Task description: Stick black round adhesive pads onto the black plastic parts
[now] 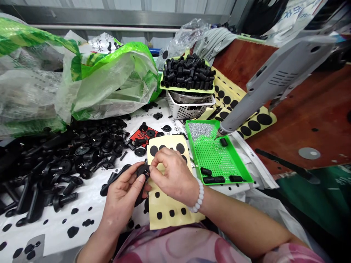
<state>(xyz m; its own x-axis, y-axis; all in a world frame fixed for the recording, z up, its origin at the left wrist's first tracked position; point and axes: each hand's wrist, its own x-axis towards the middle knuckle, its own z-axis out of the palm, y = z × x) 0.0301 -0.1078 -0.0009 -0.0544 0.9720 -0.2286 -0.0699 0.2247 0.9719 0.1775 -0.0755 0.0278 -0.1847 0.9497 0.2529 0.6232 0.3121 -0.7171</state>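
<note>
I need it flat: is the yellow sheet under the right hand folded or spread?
Spread: the yellow sheet lies open beneath the right hand, with black stickers showing toward its far and near ends.

At the far right, a white sack (294, 18) reads "石化". At the far left, "米" stands on a green-and-white bag (102, 43). The white sheet (134, 126) bears seemingly "40KG" and small characters; lettering on the green cloth (323, 199), near right, is illegible.
</note>
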